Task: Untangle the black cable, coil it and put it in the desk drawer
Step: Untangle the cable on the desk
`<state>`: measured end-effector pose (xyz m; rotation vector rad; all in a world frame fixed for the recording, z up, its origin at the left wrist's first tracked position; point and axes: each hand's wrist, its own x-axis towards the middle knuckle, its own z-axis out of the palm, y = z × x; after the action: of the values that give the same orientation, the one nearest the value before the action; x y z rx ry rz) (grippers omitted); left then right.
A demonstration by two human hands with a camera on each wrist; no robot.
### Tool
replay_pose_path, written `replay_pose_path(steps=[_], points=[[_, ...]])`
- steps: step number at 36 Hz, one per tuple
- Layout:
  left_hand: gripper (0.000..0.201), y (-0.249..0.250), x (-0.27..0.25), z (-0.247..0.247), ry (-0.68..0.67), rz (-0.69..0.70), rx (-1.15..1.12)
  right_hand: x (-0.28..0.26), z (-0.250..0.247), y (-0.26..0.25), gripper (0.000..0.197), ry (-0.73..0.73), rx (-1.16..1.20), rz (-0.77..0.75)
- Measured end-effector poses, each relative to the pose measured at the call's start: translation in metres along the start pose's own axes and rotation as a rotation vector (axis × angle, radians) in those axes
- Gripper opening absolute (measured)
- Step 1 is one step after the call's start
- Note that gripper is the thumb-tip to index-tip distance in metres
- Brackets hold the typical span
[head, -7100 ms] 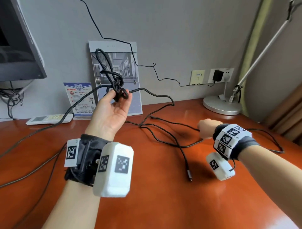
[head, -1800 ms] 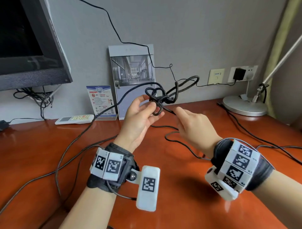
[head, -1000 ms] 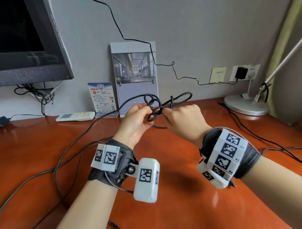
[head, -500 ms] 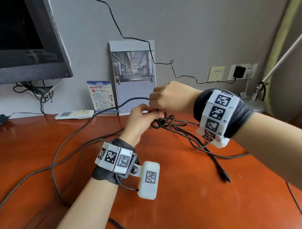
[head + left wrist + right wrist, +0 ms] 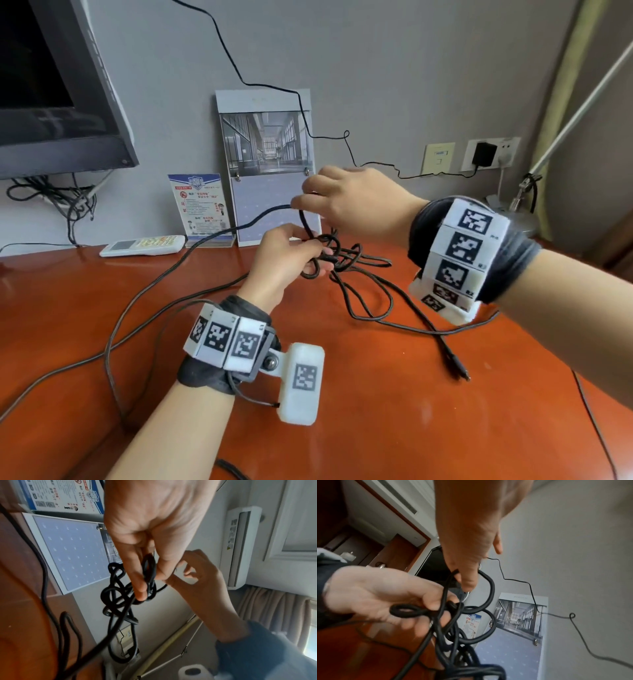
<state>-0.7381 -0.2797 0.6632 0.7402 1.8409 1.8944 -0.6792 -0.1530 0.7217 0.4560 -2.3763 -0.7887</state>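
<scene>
Head view: the left hand (image 5: 286,260) grips the knotted part of the black cable (image 5: 337,255) just above the desk (image 5: 394,411), fingers curled round several strands. The right hand (image 5: 356,202), raised above and just behind the left, pinches a single strand between thumb and fingertip, lifting it into a short arc away from the knot. From the knot, loose loops trail rightward across the desk top, and one end with its plug (image 5: 457,368) lies flat on the wood, apart from both hands. Another run of the cable leads left over the desk toward its near-left edge.

Along the wall behind the hands stand a calendar (image 5: 267,164) and a small notice card (image 5: 200,205); a white remote (image 5: 142,245) lies beside the card. A monitor (image 5: 58,102) occupies the upper left, a lamp base (image 5: 513,219) the far right. The near, right-hand part of the desk is bare wood. No drawer is in view.

Left wrist view: knot (image 5: 120,592) hangs below the gripping fingers (image 5: 137,582).
</scene>
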Motion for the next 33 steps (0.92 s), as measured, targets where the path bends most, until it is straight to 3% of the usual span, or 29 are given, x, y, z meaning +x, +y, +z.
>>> replay_pose_path(steps=[3,5,8,10,16,19,21,23,25,28,33], points=[[0.011,0.001,-0.002,0.001,-0.019,0.010,0.038,0.007,-0.013,0.003,0.015,-0.051,-0.273,-0.140],[0.011,0.002,-0.003,0.003,-0.026,0.024,0.073,0.011,-0.020,-0.001,0.020,-0.123,-0.394,-0.173],[0.012,0.002,-0.003,0.001,-0.008,0.057,0.165,0.005,-0.022,-0.004,0.020,-0.213,-0.454,-0.099],[0.016,0.001,-0.001,-0.003,0.004,0.110,0.271,0.002,-0.025,0.002,0.021,-0.287,-0.368,0.022],[0.023,0.005,-0.005,-0.005,-0.019,0.221,0.411,-0.013,-0.048,0.025,0.041,-0.265,0.019,0.777],[0.024,0.009,-0.007,-0.007,-0.015,0.269,0.426,-0.025,-0.045,0.024,0.033,-0.325,0.069,0.949],[0.025,0.010,-0.010,-0.007,-0.020,0.272,0.425,-0.027,-0.041,0.013,0.019,-0.409,-0.047,0.886],[0.025,0.009,-0.013,-0.005,-0.028,0.265,0.416,-0.029,-0.037,0.001,0.037,-0.341,-0.158,0.740],[0.023,0.009,-0.015,-0.003,-0.032,0.258,0.407,-0.029,-0.036,-0.005,0.053,-0.199,-0.270,0.495],[0.022,0.011,-0.018,-0.003,-0.036,0.246,0.378,-0.030,-0.032,-0.012,0.042,-0.076,-0.365,0.111],[0.021,0.016,-0.021,-0.008,-0.046,0.270,0.358,-0.030,-0.040,-0.023,0.033,-0.036,-0.337,0.092]])
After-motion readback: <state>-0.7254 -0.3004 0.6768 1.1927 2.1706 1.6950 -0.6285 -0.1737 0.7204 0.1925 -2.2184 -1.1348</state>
